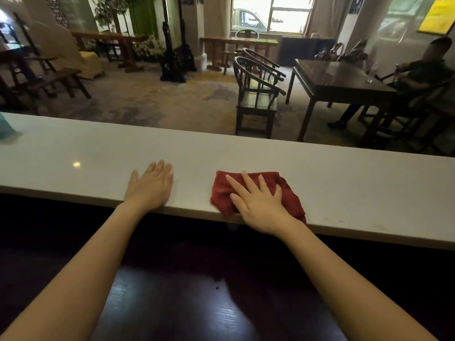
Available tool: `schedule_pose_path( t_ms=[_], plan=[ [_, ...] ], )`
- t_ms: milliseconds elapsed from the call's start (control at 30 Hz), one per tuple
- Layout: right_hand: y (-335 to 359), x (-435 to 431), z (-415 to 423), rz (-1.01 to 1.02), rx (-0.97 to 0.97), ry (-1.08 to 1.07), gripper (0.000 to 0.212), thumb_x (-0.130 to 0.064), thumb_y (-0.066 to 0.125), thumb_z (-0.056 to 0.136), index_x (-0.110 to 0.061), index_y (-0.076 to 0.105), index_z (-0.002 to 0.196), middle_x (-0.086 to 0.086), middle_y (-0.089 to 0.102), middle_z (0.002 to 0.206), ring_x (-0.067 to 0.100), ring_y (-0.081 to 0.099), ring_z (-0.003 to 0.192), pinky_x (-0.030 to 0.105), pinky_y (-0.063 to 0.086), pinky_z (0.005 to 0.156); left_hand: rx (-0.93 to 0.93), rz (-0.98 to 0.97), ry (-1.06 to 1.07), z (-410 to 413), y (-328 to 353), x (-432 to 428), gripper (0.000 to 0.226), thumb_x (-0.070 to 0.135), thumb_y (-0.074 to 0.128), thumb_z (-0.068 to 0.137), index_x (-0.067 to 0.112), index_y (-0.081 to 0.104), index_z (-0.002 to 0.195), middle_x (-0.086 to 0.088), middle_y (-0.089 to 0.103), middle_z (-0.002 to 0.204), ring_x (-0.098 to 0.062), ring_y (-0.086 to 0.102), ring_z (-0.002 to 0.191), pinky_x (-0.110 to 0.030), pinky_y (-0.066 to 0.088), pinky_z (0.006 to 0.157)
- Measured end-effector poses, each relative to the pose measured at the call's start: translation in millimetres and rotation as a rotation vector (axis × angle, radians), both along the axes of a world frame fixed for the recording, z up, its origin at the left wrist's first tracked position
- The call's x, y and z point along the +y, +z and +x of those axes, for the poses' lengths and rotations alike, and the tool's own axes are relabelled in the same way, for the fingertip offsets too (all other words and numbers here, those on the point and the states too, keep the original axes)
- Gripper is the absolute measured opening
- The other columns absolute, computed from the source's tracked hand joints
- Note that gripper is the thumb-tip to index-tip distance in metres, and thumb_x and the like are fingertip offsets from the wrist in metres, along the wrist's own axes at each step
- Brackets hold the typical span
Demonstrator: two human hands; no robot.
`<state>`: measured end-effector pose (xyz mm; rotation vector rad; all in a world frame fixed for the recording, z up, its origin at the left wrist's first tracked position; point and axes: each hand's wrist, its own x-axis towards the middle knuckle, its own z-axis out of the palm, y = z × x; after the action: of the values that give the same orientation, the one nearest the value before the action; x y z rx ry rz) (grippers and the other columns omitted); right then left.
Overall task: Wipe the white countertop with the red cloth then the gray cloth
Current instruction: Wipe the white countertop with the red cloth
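Note:
A long white countertop (344, 183) runs across the view. The red cloth (221, 190) lies crumpled at its near edge, right of centre, with one corner hanging over the edge. My right hand (258, 200) presses flat on top of the cloth, fingers spread. My left hand (150, 185) rests palm down on the bare counter to the left of the cloth, fingers together, holding nothing. No gray cloth is in view.
A teal object (6, 129) sits blurred at the counter's far left. Below the counter lies a dark glossy lower surface (197, 303). Beyond it stand dark wooden chairs (256, 99) and a dark table (344, 80), where a person (423, 77) sits.

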<state>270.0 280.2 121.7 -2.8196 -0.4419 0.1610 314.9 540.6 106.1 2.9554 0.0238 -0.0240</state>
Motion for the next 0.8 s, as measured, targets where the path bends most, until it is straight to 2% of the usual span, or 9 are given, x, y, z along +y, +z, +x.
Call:
schedule_pose_path(
  t_ms=[133,300,367,467,633,800],
  plan=[
    [3.1,45.7,10.2,-0.018,0.009,-0.007,0.046,-0.050,0.011,0.094,-0.051,-0.005,0.138,0.005,-0.014,0.156,0.040,-0.013,0.140,0.066,-0.011,0.105,-0.025,-0.018,0.008,1.3,-2.5,-0.5,0.051,0.038,0.007,0.096,0.024,0.009,0.145,0.006,0.003,0.157,-0.012,0.001,0.143,-0.048,-0.001,0.115],
    [14.7,68.0,33.5,-0.156,0.046,0.052,0.048,-0.051,0.019,0.094,-0.046,0.010,0.140,0.009,-0.001,0.157,0.043,-0.004,0.140,0.071,-0.003,0.105,-0.043,-0.028,0.017,1.9,-5.0,0.1,0.051,0.038,0.007,0.096,0.025,0.011,0.144,0.007,0.005,0.157,-0.011,0.002,0.143,-0.047,-0.002,0.115],
    [17.8,63.0,42.1,-0.165,0.028,0.162,0.048,-0.053,0.021,0.093,-0.046,0.012,0.140,0.006,0.004,0.157,0.038,0.000,0.142,0.065,-0.001,0.110,-0.044,-0.024,0.017,3.0,-6.2,0.6,0.051,0.039,0.007,0.095,0.026,0.010,0.144,0.008,0.004,0.157,-0.010,0.002,0.143,-0.047,-0.003,0.115],
    [10.2,52.0,45.8,-0.062,-0.017,0.247,0.048,-0.055,0.022,0.092,-0.049,0.015,0.139,0.001,0.006,0.157,0.028,0.000,0.143,0.055,-0.002,0.115,-0.033,-0.009,0.020,4.0,-7.4,1.7,0.051,0.040,0.007,0.095,0.027,0.009,0.144,0.008,0.003,0.157,-0.010,0.001,0.143,-0.047,-0.003,0.115],
    [0.2,47.8,43.0,0.008,-0.091,0.162,0.049,-0.058,0.022,0.090,-0.046,0.024,0.137,-0.002,0.013,0.157,0.025,0.005,0.143,0.052,-0.001,0.113,-0.029,0.014,0.015,3.1,-5.1,0.0,0.054,0.045,0.009,0.094,0.027,0.009,0.144,0.008,0.003,0.157,-0.011,0.001,0.143,-0.048,-0.002,0.115],
    [-6.5,13.6,37.0,0.000,-0.109,-0.051,0.049,-0.057,0.021,0.090,-0.043,0.026,0.137,-0.001,0.015,0.156,0.027,0.005,0.143,0.053,-0.001,0.113,-0.039,0.016,0.001,2.0,-6.5,2.8,0.059,0.052,0.006,0.091,0.027,0.010,0.144,0.008,0.003,0.157,-0.012,0.002,0.143,-0.049,0.000,0.115]
  ],
)
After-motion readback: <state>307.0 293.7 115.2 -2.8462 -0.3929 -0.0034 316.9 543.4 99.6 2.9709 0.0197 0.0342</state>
